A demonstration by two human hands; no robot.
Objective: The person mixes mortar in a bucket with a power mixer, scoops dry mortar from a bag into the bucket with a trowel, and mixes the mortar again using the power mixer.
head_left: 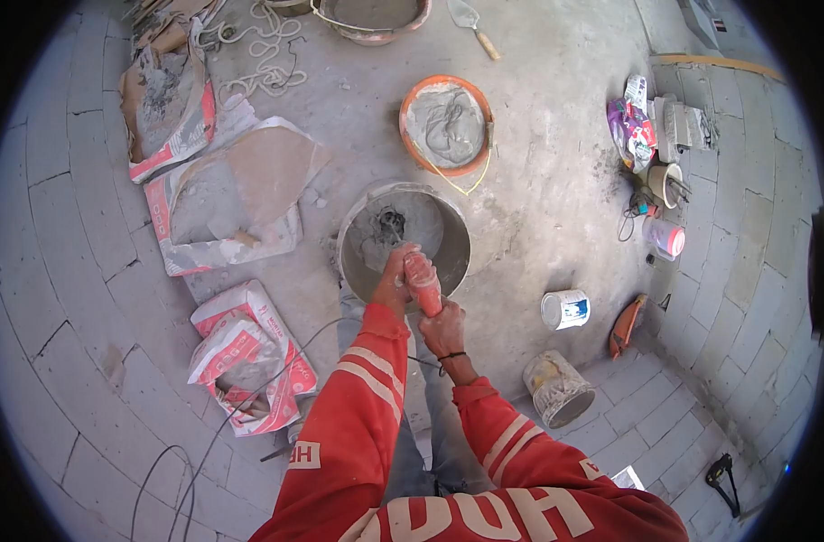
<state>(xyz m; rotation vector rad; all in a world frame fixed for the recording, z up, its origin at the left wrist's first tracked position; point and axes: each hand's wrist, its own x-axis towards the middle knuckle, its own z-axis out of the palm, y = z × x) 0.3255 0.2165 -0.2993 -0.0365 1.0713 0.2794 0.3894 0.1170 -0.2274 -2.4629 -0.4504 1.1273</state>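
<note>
The smooth grey concrete floor [547, 194] is filling most of my remote head-cam view, w/ the grey block walls [78, 244] rising L & R. The red long-sleeved sweatshirt w/ pale stripes [339, 434] is spreading across the bottom, both sleeves reaching fwd to the centre. Along the L side I'm seeing a flattened red-&-white paper bag [272, 167] lying opened out w/ grey powder on it; a crumpled red-&-white paper bag [285, 339] is slumping nearer, also torn open. The big round grey drum [456, 244] is standing mid-floor just ahead of the legs, wet grey mix [427, 226] sitting inside. Just beyond it, a bit R, an orange round bucket w/ a yellow handle [405, 122] is holding more grey paste. A mud-spattered whitish bucket [550, 375] is lying tipped over, R & near. The red handheld power tool [423, 283] is slanting over the drum's near side, its shaft running down into the mix; I can't tell the head's shape, it's mostly buried. I'm wrapping the L hand [395, 276] round the tool's front end, fingers curled tight; the R hand [443, 329] is clasping the rear handle, likewise w/ no slack showing. A white tub w/ a blue label [567, 310] is sitting well R of the drum. Up top, a pointed metal trowel w/ a wooden handle [464, 14] is lying flat.
</note>
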